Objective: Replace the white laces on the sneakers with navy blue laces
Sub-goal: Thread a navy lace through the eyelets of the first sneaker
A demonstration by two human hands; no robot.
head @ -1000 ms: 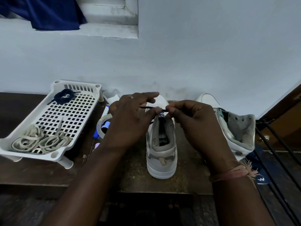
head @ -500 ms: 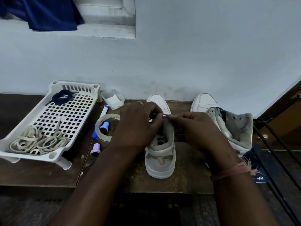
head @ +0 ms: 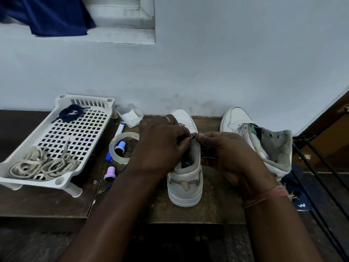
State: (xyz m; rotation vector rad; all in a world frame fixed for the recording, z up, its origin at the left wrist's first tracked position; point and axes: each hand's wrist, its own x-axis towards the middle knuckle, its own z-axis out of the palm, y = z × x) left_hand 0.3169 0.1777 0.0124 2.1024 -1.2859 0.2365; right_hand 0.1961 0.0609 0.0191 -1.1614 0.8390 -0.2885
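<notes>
A white sneaker [head: 186,188] stands in the middle of the wooden surface, heel towards me. My left hand [head: 162,146] and my right hand [head: 226,154] meet over its tongue, and both pinch a navy lace [head: 193,138] whose tip shows between the fingertips. The lace's run through the eyelets is hidden by my hands. A second white sneaker [head: 264,144] without laces stands to the right. In the white plastic tray [head: 28,179] lie the removed white laces [head: 45,164] and a coiled navy lace [head: 70,115].
A tape roll [head: 124,159], a blue marker [head: 119,129], a small purple cap [head: 110,173] and a small clear box [head: 130,116] lie between tray and sneaker. A wall stands right behind. Dark rods [head: 324,173] slant at the right; the surface's front edge is near me.
My hands dropped from above the sneaker down onto its tongue, taking the navy lace with them. The tape roll and purple cap became visible at the left.
</notes>
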